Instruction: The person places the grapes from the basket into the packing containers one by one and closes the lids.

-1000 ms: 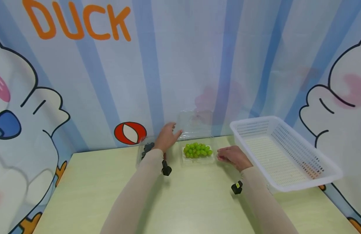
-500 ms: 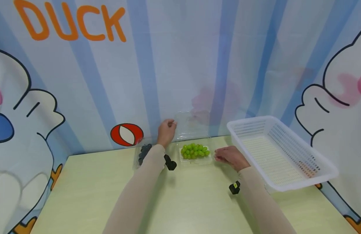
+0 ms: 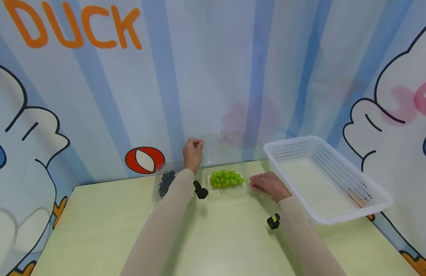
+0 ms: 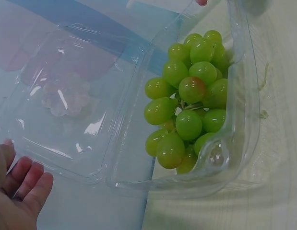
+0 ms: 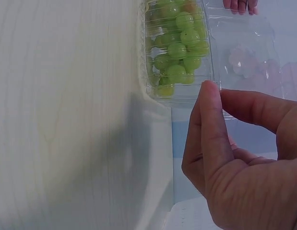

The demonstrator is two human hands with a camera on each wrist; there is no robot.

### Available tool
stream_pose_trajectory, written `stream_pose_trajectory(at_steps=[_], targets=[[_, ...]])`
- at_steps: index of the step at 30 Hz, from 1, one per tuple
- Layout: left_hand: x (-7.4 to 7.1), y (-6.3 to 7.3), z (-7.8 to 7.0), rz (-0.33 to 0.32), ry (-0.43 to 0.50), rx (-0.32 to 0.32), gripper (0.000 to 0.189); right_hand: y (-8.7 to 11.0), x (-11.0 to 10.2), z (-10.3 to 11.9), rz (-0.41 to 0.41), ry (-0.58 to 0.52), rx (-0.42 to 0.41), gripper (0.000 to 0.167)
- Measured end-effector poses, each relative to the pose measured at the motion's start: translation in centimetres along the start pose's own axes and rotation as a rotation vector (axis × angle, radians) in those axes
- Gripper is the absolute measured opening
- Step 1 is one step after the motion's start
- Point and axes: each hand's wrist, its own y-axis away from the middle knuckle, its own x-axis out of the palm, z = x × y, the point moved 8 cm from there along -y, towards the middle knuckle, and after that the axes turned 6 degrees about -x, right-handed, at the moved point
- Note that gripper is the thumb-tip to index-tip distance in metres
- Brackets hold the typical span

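Observation:
A clear hinged plastic grape box [image 3: 228, 191] holds green grapes [image 3: 226, 179], with its transparent lid [image 3: 223, 147] raised against the curtain. My left hand [image 3: 192, 155] is at the lid's left edge; in the left wrist view its loosely bent fingers [image 4: 35, 179] lie beside that edge, and any firm hold is not visible. At the box's right side, my right hand [image 3: 269, 184] pinches the rim near the hinge between thumb and forefinger, as the right wrist view shows. Dark grapes [image 3: 166, 182] fill a second clear box [image 3: 157, 191] at the left, partly hidden by my left sleeve.
A white perforated plastic basket [image 3: 323, 188] stands to the right, close to my right forearm. Behind the pale wood-look table [image 3: 106, 226] hangs a striped cartoon curtain [image 3: 213, 69], right at the table's back edge.
My left hand has gone from spread fingers to bent ones and moved up to the lid's left edge. The right hand stays by the box. The head view has shifted slightly right.

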Motion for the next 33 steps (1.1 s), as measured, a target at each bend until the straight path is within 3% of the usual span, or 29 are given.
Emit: stream_pose_trajectory(at_steps=[14,33], targets=[[-0.58,-0.25,-1.09,-0.030,0.019,0.029,0.017,-0.19,0.07,0.37,0.008,-0.014,0.009,0.043],[-1.00,0.49,-0.68,0.000,0.068,0.041,0.017,-0.20,0.05,-0.31,0.005,-0.035,0.024,0.043]])
